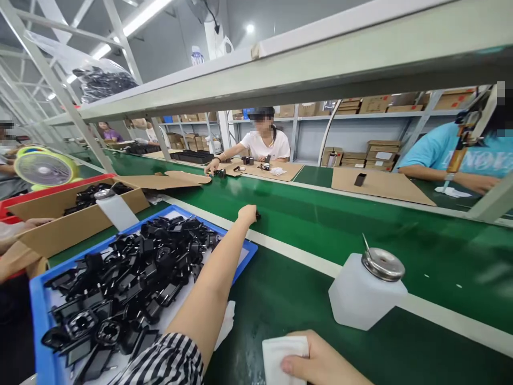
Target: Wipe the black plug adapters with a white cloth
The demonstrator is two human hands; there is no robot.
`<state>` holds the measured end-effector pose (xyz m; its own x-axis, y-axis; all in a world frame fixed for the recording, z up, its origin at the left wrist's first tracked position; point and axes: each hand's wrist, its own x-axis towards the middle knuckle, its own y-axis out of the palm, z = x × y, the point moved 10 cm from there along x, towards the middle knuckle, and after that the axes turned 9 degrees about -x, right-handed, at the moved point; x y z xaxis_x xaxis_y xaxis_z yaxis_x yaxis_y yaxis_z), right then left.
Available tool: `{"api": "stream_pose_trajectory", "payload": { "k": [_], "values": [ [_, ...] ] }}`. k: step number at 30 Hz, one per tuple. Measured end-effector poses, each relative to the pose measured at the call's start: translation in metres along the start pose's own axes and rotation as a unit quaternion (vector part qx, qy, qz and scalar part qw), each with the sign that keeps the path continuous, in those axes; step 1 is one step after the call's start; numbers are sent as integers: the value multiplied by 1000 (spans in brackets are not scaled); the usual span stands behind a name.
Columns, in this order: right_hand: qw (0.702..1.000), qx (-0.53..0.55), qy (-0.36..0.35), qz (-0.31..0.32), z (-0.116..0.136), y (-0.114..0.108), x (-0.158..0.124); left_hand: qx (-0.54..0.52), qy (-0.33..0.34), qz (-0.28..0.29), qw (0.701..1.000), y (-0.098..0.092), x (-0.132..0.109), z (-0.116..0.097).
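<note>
Left hand (247, 214) clutches a small black part (258, 215), right hand (316, 358) grips a white cloth (282, 359); blue tray (38, 331) and white bottle (363, 297) kinda crowd the counter (268, 289).

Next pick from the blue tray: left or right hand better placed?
Probably the left hand, once free of the small black item it seems to hold: its forearm crosses the blue tray in view. The right hand grips a white cloth, with that forearm in between.
</note>
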<state>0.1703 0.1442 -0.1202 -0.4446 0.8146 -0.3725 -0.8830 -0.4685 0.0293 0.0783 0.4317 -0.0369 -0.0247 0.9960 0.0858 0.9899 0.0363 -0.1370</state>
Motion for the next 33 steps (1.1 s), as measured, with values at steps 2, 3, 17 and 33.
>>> {"api": "stream_pose_trajectory", "payload": {
  "k": [2,3,17,33],
  "values": [
    [999,13,-33,11,9,5,0,-45,2,-3,999,-3,-9,-6],
    [999,21,-40,14,11,6,1,-72,5,-7,997,-5,-14,-11],
    [993,63,-36,-93,24,1,-9,-480,-43,63,874,-40,-224,-48],
    [893,-268,-254,-258,101,75,2,-291,-50,-6,956,-101,-323,51]
  ]
}}
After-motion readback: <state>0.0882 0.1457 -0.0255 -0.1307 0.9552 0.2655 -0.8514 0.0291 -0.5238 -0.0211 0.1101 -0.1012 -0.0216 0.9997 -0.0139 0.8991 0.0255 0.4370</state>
